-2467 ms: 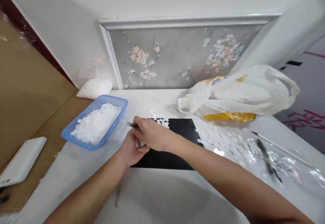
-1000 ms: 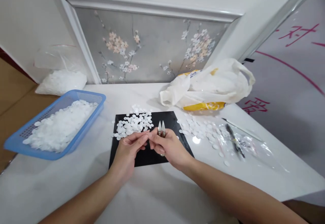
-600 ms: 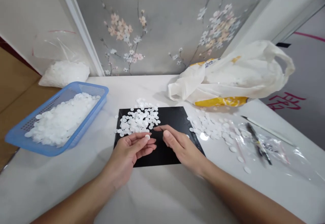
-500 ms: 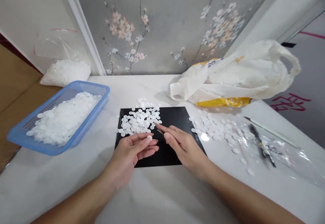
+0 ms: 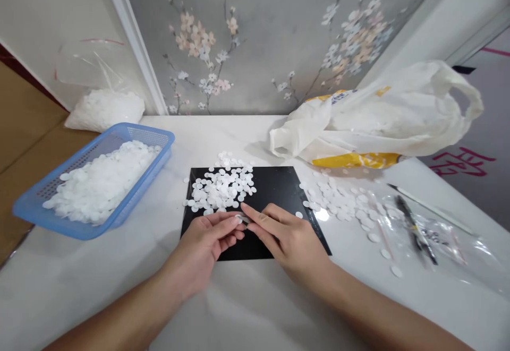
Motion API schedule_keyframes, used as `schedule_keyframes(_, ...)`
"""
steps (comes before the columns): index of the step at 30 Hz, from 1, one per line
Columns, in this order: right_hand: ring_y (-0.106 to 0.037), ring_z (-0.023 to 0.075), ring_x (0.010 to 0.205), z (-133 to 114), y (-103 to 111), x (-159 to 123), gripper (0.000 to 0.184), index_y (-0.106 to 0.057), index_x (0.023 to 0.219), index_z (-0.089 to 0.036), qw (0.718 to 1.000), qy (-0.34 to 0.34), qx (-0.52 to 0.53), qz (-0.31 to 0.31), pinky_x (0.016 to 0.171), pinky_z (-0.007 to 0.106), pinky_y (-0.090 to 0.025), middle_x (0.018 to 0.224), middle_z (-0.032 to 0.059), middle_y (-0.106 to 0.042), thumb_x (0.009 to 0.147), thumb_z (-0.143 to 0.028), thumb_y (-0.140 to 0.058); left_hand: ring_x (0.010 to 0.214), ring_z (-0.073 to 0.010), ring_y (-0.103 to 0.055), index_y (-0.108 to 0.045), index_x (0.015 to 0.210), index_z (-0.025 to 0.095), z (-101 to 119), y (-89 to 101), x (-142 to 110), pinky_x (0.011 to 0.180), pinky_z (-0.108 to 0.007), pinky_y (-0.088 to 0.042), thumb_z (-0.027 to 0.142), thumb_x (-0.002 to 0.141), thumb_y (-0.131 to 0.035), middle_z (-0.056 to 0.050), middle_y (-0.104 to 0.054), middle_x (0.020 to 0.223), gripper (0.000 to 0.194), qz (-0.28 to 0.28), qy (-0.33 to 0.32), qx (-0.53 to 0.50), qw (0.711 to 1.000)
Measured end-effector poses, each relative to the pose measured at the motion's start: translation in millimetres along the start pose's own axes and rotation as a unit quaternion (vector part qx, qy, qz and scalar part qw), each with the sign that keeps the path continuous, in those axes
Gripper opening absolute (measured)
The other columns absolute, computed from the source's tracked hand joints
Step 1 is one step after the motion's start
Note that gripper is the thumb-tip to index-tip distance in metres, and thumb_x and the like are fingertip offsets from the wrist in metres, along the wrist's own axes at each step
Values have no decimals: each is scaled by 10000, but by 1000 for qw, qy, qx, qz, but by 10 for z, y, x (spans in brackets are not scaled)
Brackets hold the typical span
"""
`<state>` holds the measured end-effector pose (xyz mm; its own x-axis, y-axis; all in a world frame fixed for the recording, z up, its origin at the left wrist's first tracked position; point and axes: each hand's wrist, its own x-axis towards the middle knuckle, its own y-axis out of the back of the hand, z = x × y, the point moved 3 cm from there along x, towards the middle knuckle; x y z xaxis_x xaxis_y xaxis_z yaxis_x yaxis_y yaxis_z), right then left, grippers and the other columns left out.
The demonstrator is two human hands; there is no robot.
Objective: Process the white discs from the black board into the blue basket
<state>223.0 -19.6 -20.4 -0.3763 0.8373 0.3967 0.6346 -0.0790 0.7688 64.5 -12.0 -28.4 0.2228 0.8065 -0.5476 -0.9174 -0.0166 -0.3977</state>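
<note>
The small round white disc [image 5: 238,217] looks light and slippery — best held by its rim. The left hand [image 5: 201,242] pinches it above the flat black board [image 5: 274,186]; the right hand [image 5: 292,234] pinches what seems a slim metal tool [image 5: 245,220].

Left hand [image 5: 201,247] curled, thumb on forefinger; right hand [image 5: 292,239] knuckles up, fingertips meeting left's. Forearms [image 5: 131,303] angle inward from near side.
</note>
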Motion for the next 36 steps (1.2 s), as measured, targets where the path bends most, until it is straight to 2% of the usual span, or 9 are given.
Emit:
schedule_keyframes(16, -597, 111, 636, -19, 44, -4, 363, -610, 1234, -179, 1000, -6, 17, -14, 541, 201, -485, 755, 40, -598, 970, -306, -395, 688, -117, -624, -715, 760, 151, 41, -9, -29, 680, -206, -479, 254, 706, -742, -38, -699, 740, 119, -49, -14, 44, 998)
schedule_keyframes(23, -603, 118, 642, -36, 55, -11, 370, -599, 1249, -213, 1000, -2, 2, -11, 527, 202, -481, 743, 45, -608, 977, -326, -375, 665, -114, -614, -721, 745, 148, 56, -25, -35, 665, -196, -481, 253, 688, -754, -40, -690, 717, 124, -44, -5, 38, 998)
schedule_keyframes(36, -589, 110, 641, -64, 64, -19, 347, -614, 1225, -191, 999, 32, -43, 10, 533, 192, -471, 731, 42, -610, 975, -289, -393, 641, -90, -613, -730, 751, 149, 47, -42, -51, 651, -181, -485, 258, 689, -761, -32, -702, 715, 130, -46, 17, 20, 999)
